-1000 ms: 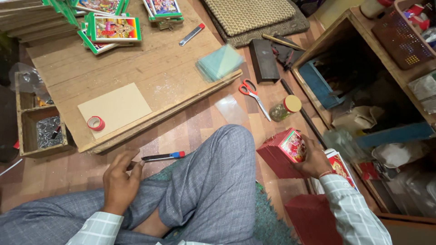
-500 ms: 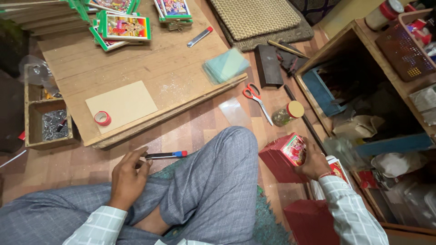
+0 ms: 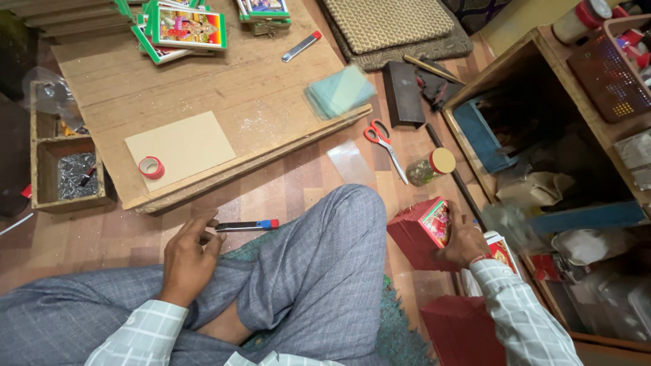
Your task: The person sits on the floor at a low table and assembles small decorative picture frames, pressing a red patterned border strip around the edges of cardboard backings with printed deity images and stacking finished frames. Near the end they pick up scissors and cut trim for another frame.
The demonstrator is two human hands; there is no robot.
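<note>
Clutching a red stack of cards (image 3: 426, 232), the right hand (image 3: 464, 242) grips firmly; the left hand (image 3: 186, 259) rests loosely open near a box cutter (image 3: 247, 225)

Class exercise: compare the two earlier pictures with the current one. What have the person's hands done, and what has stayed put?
The left hand has crept along the floor to the utility knife, fingertips now at its tip, not gripping. The right hand still holds the red stack of cards beside the knee. Scissors, tape roll and board have not moved.
</note>
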